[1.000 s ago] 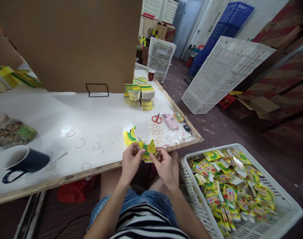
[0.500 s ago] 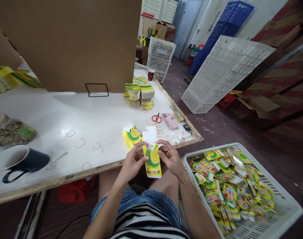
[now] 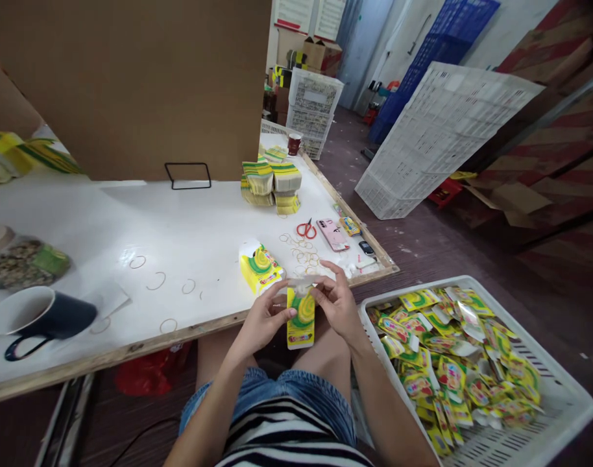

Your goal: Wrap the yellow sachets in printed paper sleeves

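Observation:
Over my lap, just off the table's front edge, I hold a small yellow and green carton (image 3: 300, 327) upright. My left hand (image 3: 266, 319) grips its left side, thumb on the front panel. My right hand (image 3: 336, 303) pinches the upper right edge, with its index finger raised. The white top flap is seen almost edge-on between my hands, partly hidden by fingers. Close beyond my left hand, a stack of similar cartons (image 3: 258, 267) lies on the white table (image 3: 145, 227).
At my right stands a white crate (image 3: 564, 395) of filled packets. Red scissors (image 3: 306, 229), rubber bands (image 3: 303, 253), a pink phone (image 3: 332, 235) and bundled cartons (image 3: 287, 175) are on the table. A dark mug (image 3: 58, 311) and a jar (image 3: 26, 259) are at left.
The white top flap, which stood up tall above the carton, is now tipped over and looks much shorter. My right index finger has lifted.

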`<state>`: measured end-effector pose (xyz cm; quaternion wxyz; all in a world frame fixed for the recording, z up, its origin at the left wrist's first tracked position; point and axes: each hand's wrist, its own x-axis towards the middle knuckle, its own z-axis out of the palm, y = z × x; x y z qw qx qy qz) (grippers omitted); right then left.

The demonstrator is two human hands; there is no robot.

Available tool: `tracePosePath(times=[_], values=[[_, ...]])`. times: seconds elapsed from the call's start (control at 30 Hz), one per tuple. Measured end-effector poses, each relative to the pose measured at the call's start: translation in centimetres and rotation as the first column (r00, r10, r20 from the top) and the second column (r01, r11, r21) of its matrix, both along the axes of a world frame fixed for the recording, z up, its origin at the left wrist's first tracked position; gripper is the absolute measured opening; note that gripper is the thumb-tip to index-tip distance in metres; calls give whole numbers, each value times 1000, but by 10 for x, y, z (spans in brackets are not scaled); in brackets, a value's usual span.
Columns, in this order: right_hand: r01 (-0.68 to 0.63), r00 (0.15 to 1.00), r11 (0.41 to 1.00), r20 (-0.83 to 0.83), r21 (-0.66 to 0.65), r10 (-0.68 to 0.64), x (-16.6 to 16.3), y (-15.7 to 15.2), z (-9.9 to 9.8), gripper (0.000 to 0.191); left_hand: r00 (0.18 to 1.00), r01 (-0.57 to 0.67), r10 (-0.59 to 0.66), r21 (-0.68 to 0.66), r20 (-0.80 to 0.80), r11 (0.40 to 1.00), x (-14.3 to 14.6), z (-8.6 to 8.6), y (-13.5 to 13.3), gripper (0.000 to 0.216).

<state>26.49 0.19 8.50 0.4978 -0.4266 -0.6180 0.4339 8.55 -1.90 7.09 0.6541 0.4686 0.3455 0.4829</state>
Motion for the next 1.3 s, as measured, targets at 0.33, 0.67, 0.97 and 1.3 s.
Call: tracePosePath(times=[0.33, 0.67, 0.97, 1.3], values=[[-34, 918, 995, 391, -98, 70, 7, 0, 11, 35, 963, -136, 156, 103, -222, 985, 10, 0, -2, 42], [49, 808, 999, 588, 15, -48, -2, 0, 10, 33, 981, -107, 120, 86, -154, 990, 11, 4, 0, 45], [199, 714, 975, 666, 101, -215, -17, 0, 8, 32, 964, -160, 176, 93, -201, 983, 9, -4, 4, 45], [72, 994, 996, 86, -52, -68, 1, -1, -6, 19, 991, -102, 106, 58, -78, 993, 15, 1, 0, 44]])
